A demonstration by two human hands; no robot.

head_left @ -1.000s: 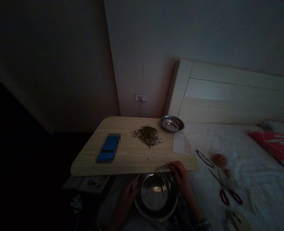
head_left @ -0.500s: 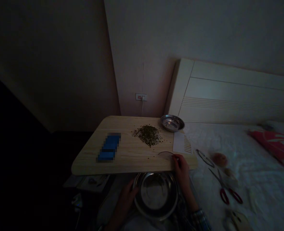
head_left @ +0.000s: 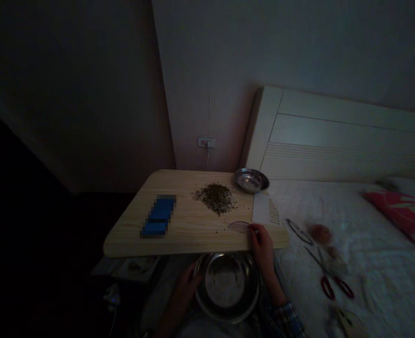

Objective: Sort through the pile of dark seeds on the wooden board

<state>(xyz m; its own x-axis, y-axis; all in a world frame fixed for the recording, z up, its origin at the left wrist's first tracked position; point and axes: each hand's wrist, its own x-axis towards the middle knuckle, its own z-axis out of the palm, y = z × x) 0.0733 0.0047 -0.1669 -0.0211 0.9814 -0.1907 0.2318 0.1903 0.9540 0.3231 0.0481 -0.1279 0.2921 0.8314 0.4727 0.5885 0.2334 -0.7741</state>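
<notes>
My right hand (head_left: 262,241) rests at the front right of the wooden board (head_left: 186,244), its fingers pinched on a thin, see-through piece with a dark curved edge (head_left: 239,226); its exact kind I cannot make out. That piece lies close over the wood. Beyond it is a loose pile of small brown-green grains (head_left: 215,198), with a few strays nearer the front edge. Below the board, my left hand (head_left: 188,281) grips the left rim of a steel basin (head_left: 224,317) at my lap. The basin's inside is dim and shiny.
A smaller steel bowl (head_left: 252,180) stands at the board's back right, beside a white card with a row of thin strips (head_left: 261,209). A pixelated blue item (head_left: 159,216) lies left. On the bed are red-handled scissors (head_left: 328,274) and a loop-shaped tool (head_left: 299,232).
My right hand has shifted slightly left with the curved piece, which now shows more of its see-through face. My left hand and the basin have hardly moved.
</notes>
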